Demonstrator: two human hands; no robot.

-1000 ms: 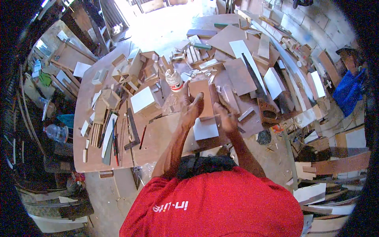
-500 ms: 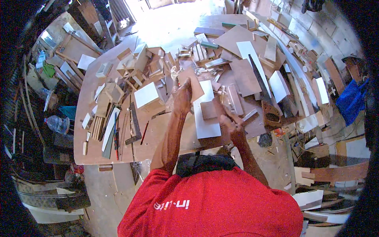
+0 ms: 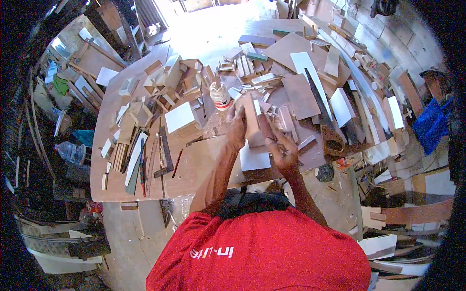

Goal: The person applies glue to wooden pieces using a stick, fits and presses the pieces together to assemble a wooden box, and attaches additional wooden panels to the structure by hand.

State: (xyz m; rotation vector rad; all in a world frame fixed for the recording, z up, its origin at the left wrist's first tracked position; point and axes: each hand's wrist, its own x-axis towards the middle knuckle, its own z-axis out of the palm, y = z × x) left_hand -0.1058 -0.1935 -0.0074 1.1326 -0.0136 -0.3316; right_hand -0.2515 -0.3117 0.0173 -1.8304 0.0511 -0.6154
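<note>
A brown wooden board piece (image 3: 253, 121) stands on edge on the workbench (image 3: 194, 169), over a white panel (image 3: 254, 158). My left hand (image 3: 236, 127) grips the board's left side. My right hand (image 3: 280, 145) presses against its right side, holding a smaller brown strip (image 3: 266, 127) to it. A white glue bottle with a red band (image 3: 221, 95) stands just beyond my left hand.
Many wood offcuts, small boxes (image 3: 182, 119) and white panels (image 3: 340, 106) cover the bench. A hand saw (image 3: 323, 116) lies to the right, a steel square (image 3: 165, 153) and pencils to the left. More boards pile up on the right; a plastic bottle (image 3: 70, 151) lies at left.
Both hands have shifted slightly nearer along the board and closed tighter on it; the view has tilted a little.
</note>
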